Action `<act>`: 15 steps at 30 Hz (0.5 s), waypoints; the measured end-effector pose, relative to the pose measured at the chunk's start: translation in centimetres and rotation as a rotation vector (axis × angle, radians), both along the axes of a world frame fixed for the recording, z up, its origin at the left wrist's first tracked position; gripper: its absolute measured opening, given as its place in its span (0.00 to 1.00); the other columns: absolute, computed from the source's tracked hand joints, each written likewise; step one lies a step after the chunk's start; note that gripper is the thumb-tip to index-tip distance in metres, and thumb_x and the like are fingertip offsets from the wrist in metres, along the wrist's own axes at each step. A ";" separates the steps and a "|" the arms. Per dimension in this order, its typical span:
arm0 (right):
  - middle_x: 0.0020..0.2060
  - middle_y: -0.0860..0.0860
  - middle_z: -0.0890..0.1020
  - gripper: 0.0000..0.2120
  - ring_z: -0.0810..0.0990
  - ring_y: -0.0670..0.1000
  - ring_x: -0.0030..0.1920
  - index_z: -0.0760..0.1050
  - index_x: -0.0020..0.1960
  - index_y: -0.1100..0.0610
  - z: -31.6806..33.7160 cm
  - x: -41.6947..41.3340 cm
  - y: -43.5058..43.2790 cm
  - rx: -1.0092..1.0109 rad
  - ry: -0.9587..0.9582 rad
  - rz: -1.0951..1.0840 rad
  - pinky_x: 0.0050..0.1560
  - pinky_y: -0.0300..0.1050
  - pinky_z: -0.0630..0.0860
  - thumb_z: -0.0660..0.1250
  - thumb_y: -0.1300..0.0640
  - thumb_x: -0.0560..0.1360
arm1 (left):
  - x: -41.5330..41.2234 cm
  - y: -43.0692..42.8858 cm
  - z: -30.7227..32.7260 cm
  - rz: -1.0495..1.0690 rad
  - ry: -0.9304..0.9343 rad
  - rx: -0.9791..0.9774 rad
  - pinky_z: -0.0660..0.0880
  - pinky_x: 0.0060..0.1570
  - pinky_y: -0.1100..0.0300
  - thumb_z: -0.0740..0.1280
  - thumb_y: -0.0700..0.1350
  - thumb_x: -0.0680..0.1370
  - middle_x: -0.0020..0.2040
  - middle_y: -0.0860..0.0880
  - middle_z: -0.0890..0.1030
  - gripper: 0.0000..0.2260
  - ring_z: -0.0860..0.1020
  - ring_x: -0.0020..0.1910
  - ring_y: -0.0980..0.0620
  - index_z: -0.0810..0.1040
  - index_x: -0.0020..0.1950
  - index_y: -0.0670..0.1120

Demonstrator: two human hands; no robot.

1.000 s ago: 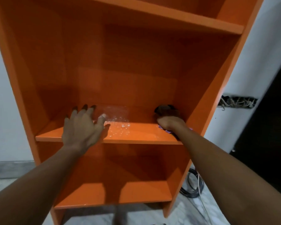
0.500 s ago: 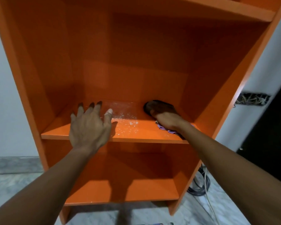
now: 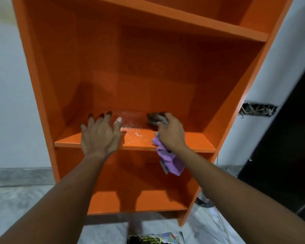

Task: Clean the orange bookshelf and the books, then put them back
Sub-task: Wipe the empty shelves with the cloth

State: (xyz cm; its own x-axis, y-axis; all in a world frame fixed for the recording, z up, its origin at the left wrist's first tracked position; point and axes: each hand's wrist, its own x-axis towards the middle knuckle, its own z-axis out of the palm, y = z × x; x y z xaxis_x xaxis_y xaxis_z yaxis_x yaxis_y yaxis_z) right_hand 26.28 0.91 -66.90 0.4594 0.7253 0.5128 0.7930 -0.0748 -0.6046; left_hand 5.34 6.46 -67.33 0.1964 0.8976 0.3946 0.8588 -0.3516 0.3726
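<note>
A plain room in a home. An orange bookshelf [image 3: 148,76] is standing against a white wall [image 3: 7,85] on a grey marble floor [image 3: 16,199] with a stone skirting [image 3: 16,176]. Bare wires [image 3: 257,110] are poking out of a hole [image 3: 272,110] in the wall, cables [image 3: 203,202] are lying on the floor beside the bookshelf, and a dark door [image 3: 289,138] is showing at right.

On the middle shelf [image 3: 195,142], white dust [image 3: 130,131] lies between the left hand [image 3: 99,137] and the right hand [image 3: 173,136]; toward 3 o'clock there is free room until the side wall [image 3: 236,95].
</note>
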 end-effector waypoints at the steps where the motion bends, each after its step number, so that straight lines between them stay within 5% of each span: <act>1: 0.53 0.59 0.85 0.13 0.81 0.63 0.55 0.79 0.57 0.55 0.3 1.0 0.7 -0.034 0.028 -0.076 0.53 0.53 0.77 0.63 0.56 0.75 | 0.0 0.1 0.0 0.004 -0.001 0.001 0.60 0.71 0.36 0.44 0.62 0.84 0.69 0.42 0.77 0.30 0.66 0.74 0.37 0.67 0.77 0.45; 5: 0.56 0.58 0.83 0.18 0.80 0.63 0.55 0.76 0.52 0.50 0.9 3.6 3.7 -0.430 -0.074 -0.233 0.57 0.54 0.75 0.51 0.42 0.80 | 0.2 0.2 -0.1 0.010 -0.016 -0.007 0.60 0.71 0.36 0.44 0.60 0.84 0.69 0.43 0.77 0.29 0.65 0.75 0.37 0.67 0.77 0.46; 9: 0.61 0.58 0.80 0.27 0.77 0.64 0.58 0.74 0.59 0.48 0.3 4.9 8.5 -0.527 -0.102 -0.216 0.50 0.54 0.70 0.42 0.38 0.77 | 0.1 0.6 -0.4 -0.004 -0.031 0.014 0.58 0.72 0.37 0.44 0.60 0.84 0.71 0.43 0.76 0.28 0.63 0.76 0.38 0.65 0.78 0.47; 12: 0.69 0.59 0.73 0.31 0.65 0.62 0.72 0.72 0.69 0.57 0.6 4.2 10.5 -0.528 -0.059 -0.268 0.67 0.58 0.65 0.46 0.36 0.82 | 0.2 0.8 -0.7 -0.010 -0.044 0.041 0.57 0.73 0.37 0.44 0.60 0.84 0.73 0.44 0.74 0.28 0.61 0.78 0.38 0.64 0.79 0.48; 15: 0.75 0.56 0.67 0.29 0.58 0.62 0.76 0.68 0.73 0.57 1.1 3.1 11.7 -0.563 -0.152 -0.194 0.74 0.60 0.55 0.46 0.38 0.84 | 0.3 0.8 -0.8 -0.017 -0.059 0.062 0.56 0.74 0.37 0.43 0.60 0.84 0.73 0.45 0.74 0.28 0.61 0.78 0.38 0.63 0.79 0.48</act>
